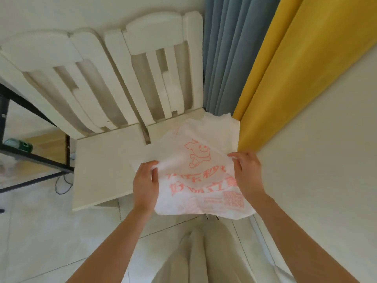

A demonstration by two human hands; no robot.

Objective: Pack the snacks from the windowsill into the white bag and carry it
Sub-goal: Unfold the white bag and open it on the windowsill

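A: Where's the white bag (204, 176)?

B: Over the white ledge (102, 168), flat. My left grip (145, 181) and right grip (245, 173) are each pinched shut on an edge. No snacks visible.

A: Rub the layers apart, then spread the mouth wide.

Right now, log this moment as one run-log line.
stage: opening bag | left hand: pinching white bag edge | right hand: pinching opposite edge | bag: flat, over white chair seat | snacks: not in view
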